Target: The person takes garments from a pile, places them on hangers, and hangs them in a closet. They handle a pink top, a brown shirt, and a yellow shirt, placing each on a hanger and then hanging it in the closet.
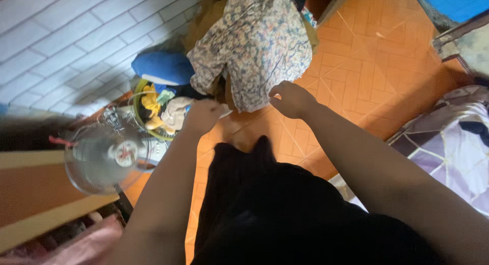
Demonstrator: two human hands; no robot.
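Black fabric (285, 214) hangs below your arms; keep left hand (202, 116) and right hand (291, 99) pinched shut on the floral garment (254, 46) hem, fingertips level, cloth taut between them.

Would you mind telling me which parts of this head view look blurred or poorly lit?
Head view: the electric fan and left edge smear with motion blur; the black garment is too dark for detail; the floral cloth, held by both hands, stays fairly sharp.

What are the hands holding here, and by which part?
Both hands, left and right, hold the floral garment by its lower edge.
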